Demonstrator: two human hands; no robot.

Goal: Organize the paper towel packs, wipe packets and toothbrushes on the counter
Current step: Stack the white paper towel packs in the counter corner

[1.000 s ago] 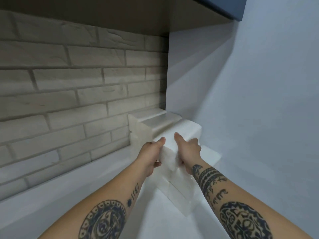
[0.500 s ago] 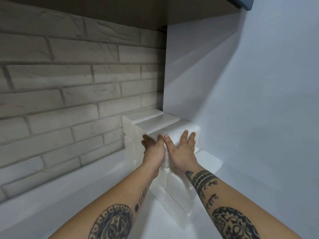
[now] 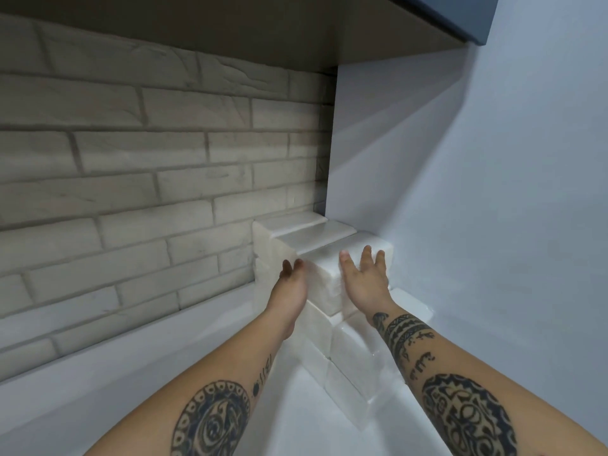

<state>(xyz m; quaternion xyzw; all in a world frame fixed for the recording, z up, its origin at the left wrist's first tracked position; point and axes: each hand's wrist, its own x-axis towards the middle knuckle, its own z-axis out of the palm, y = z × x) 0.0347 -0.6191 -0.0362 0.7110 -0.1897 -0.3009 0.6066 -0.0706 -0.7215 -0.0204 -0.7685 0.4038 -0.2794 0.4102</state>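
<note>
Separated since earlier, the left hand (image 3: 291, 286) and right hand (image 3: 362, 281) are pressed flat, gripping nothing, against the white wrapped paper towel pack (image 3: 324, 279), which could be toppled by uneven pressure.

At least eight white paper towel packs (image 3: 350, 345), their edges partly indistinct, on one counter (image 3: 164, 373).

Brick wall (image 3: 131, 179) is running 9 to 12 o'clock, pale grey blocks with darker joints. Plain white wall (image 3: 493, 192) is filling 1 to 4 and meeting the brick in a corner at 12. Cabinet underside (image 3: 263, 31) is hanging overhead at 12, blue front (image 3: 467, 14) showing at 1. White counter (image 3: 148, 373) is lying at 7. Slanted light bands are falling across the white wall.
</note>
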